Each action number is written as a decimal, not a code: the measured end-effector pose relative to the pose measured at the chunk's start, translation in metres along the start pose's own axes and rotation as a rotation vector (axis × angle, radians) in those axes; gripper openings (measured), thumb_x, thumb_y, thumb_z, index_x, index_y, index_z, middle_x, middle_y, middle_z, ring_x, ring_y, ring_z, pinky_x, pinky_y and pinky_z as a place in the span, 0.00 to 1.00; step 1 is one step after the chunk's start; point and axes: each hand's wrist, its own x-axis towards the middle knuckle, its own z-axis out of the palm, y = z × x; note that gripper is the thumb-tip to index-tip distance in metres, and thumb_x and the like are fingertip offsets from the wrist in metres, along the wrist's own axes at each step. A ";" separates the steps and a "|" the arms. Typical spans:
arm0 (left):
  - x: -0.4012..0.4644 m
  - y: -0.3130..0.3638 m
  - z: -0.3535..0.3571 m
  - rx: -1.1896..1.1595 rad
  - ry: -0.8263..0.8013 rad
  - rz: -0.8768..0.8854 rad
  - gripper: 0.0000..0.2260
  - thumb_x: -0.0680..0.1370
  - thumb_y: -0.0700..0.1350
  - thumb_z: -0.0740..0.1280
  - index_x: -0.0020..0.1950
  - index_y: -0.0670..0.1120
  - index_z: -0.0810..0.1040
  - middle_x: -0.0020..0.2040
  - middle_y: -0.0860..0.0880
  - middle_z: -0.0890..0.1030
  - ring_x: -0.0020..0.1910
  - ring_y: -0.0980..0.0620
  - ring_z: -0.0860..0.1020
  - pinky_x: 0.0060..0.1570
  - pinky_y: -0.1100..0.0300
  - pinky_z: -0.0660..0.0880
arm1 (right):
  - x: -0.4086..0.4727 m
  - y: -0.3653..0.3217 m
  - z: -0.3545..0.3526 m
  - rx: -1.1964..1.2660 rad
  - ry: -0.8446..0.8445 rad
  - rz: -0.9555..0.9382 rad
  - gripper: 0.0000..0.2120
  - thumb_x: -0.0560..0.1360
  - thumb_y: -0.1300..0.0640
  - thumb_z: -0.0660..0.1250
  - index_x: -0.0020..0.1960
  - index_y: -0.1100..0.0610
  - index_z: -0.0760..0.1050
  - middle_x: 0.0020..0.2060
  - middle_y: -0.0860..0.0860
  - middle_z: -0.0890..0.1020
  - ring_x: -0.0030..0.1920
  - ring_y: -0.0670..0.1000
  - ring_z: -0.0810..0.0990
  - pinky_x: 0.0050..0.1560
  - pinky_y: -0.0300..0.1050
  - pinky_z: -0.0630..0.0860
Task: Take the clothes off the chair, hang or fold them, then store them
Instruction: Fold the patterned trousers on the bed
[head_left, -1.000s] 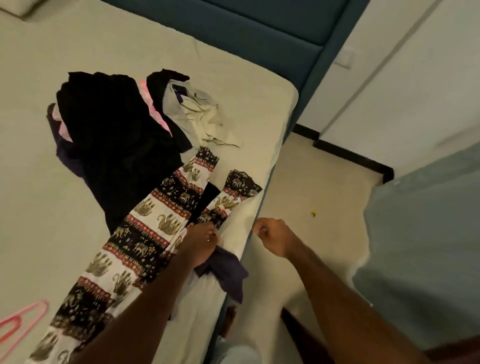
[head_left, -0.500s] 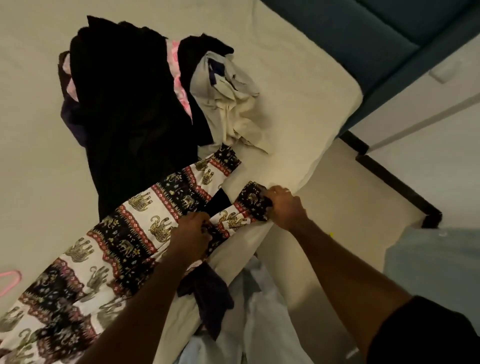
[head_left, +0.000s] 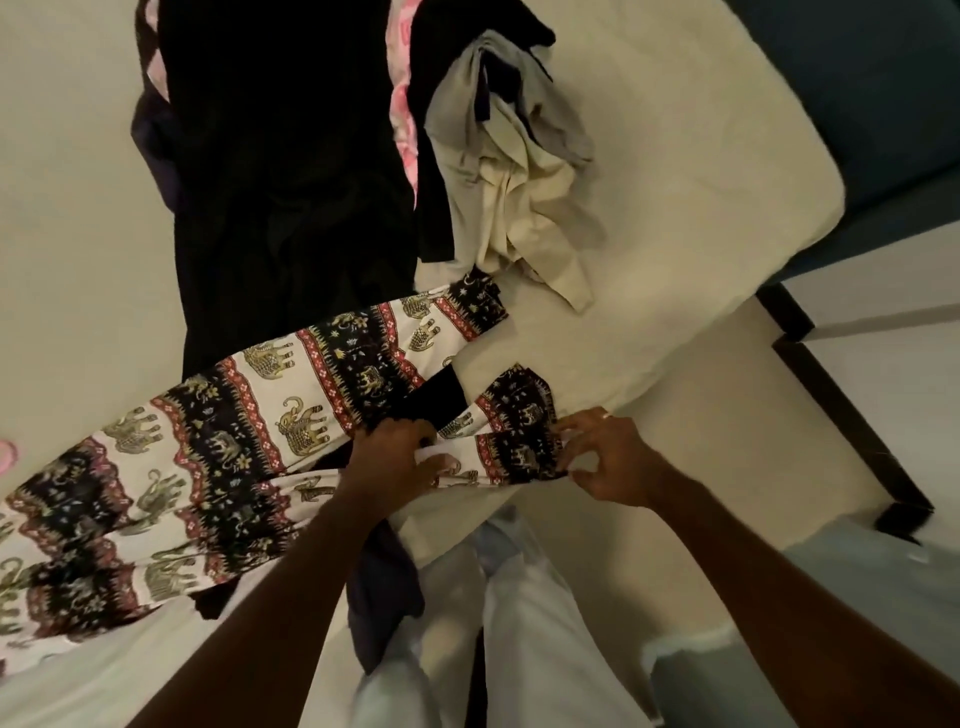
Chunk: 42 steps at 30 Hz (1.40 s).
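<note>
Elephant-print trousers (head_left: 218, 447) in black, white and red lie spread across the bed (head_left: 675, 208), legs pointing toward its right edge. My left hand (head_left: 395, 457) grips the near trouser leg by its inner edge. My right hand (head_left: 602, 457) pinches the dark cuff of that same leg at the mattress edge. A pile of black clothes (head_left: 291, 171) with a pink garment (head_left: 402, 119) lies further back. A crumpled cream and grey garment (head_left: 514, 176) sits to the right of the pile. A dark purple cloth (head_left: 379, 597) hangs off the bed under my left forearm.
A teal headboard (head_left: 883, 104) stands at the upper right. Beige floor (head_left: 701, 467) with a dark skirting strip (head_left: 841, 410) lies right of the bed. A pink hanger's tip (head_left: 6, 453) shows at the left edge. My pale trousers (head_left: 519, 623) are below.
The view has come closer and tilted down. My right hand slid from the cuff's far side to its near end and now pinches it. My left hand keeps its hold on the leg.
</note>
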 end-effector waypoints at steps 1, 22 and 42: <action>-0.001 0.001 0.003 0.026 0.018 0.021 0.16 0.80 0.58 0.66 0.63 0.51 0.79 0.59 0.50 0.80 0.62 0.48 0.74 0.64 0.47 0.64 | -0.003 0.002 0.002 0.043 -0.004 0.043 0.10 0.64 0.51 0.72 0.45 0.43 0.84 0.60 0.41 0.80 0.61 0.49 0.79 0.59 0.59 0.78; -0.070 -0.002 -0.007 -0.328 0.181 0.311 0.19 0.84 0.61 0.48 0.65 0.52 0.70 0.49 0.49 0.81 0.44 0.51 0.78 0.43 0.50 0.76 | 0.022 -0.082 0.012 0.093 -0.208 -0.030 0.33 0.72 0.44 0.74 0.74 0.44 0.66 0.73 0.48 0.71 0.72 0.51 0.72 0.71 0.58 0.71; -0.047 -0.080 -0.088 -0.681 0.266 -0.029 0.03 0.77 0.38 0.73 0.47 0.45 0.82 0.43 0.53 0.84 0.44 0.58 0.82 0.42 0.65 0.77 | 0.172 -0.113 -0.063 0.021 -0.353 -0.093 0.10 0.74 0.55 0.76 0.54 0.57 0.84 0.50 0.50 0.84 0.50 0.46 0.81 0.56 0.51 0.78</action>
